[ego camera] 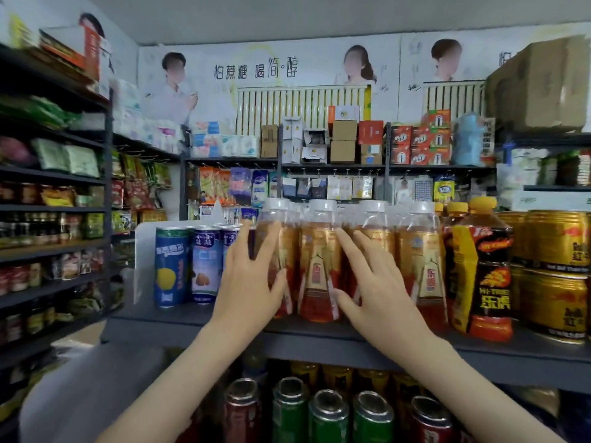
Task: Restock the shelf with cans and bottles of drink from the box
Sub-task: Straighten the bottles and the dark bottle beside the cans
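Several clear bottles of amber drink with white caps (pixel 319 260) stand in rows on the grey shelf (pixel 319 343) in front of me. My left hand (pixel 252 276) lies with straight fingers against the leftmost bottle (pixel 281 238). My right hand (pixel 374 279) presses with spread, straight fingers on the bottles just right of it, its thumb touching a bottle's lower label. Neither hand grips anything. The box is not in view.
Tall blue cans (pixel 172 266) stand to the left beside a white divider (pixel 144 257). Dark bottles with yellow caps (pixel 483 273) and stacked gold cans (pixel 556 270) stand to the right. Red and green cans (pixel 329 414) fill the shelf below. Goods racks line the left wall.
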### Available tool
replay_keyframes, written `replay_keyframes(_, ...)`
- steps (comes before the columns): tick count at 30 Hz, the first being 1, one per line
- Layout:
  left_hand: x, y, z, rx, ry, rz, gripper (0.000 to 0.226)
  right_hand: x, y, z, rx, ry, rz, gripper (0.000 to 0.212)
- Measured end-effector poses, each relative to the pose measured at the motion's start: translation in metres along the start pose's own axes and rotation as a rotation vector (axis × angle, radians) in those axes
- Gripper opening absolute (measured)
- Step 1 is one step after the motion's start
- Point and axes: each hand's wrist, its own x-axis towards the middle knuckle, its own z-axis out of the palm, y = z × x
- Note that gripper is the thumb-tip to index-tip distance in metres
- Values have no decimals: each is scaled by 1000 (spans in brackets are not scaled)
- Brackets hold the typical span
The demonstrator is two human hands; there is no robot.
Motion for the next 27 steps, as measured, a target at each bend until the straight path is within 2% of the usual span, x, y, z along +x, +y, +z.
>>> replay_keyframes(4,16,-28,-6,-61,-172,42,81,32,-21,21,-124,-58,-20,102)
replay_keyframes(7,22,-39,-2,-82,-226,101,89,39,-30,38,-45,-132,66,106)
replay_keyframes(9,21,-43,4,-82,-177,117,92,40,-31,47,-3,-175,128,106)
replay_keyframes(12,20,-43,12,-112,-123,118,93,41,-30,53,50,-152,165,107)
replay_keyframes(21,17,-43,11,-165,-139,99,89,43,-34,53,-19,-197,158,107)
replay_keyframes(24,11,-33,6,-13,-53,158,86,35,-32,41,-178,-121,83,99)
replay_keyframes(27,10,-20,14,129,60,322,99,22,-16,24,-241,-1,180,101)
